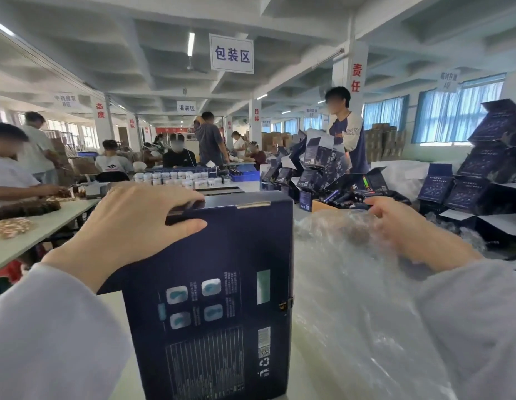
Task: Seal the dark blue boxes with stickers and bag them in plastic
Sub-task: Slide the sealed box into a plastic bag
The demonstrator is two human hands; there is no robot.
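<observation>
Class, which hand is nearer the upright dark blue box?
Left. The left hand grips the box at its top edge; the right hand is off to its right, holding plastic bags.

Saw matt, smooth card on the tall dark blue printed cardboard box (pixel 216 269), with a shinier gold-toned strip (pixel 254 205) at its top edge. Found glossy, crinkled, see-through film in the heap of clear plastic bags (pixel 352 298). Noted soft, matt cloth on the pale grey sleeves (pixel 49 327). Made out the same matt card on the stacked dark blue boxes (pixel 482 168), smooth white plastic on the small round jars (pixel 176 177), and dull brown board on the far cartons (pixel 384 142).
</observation>
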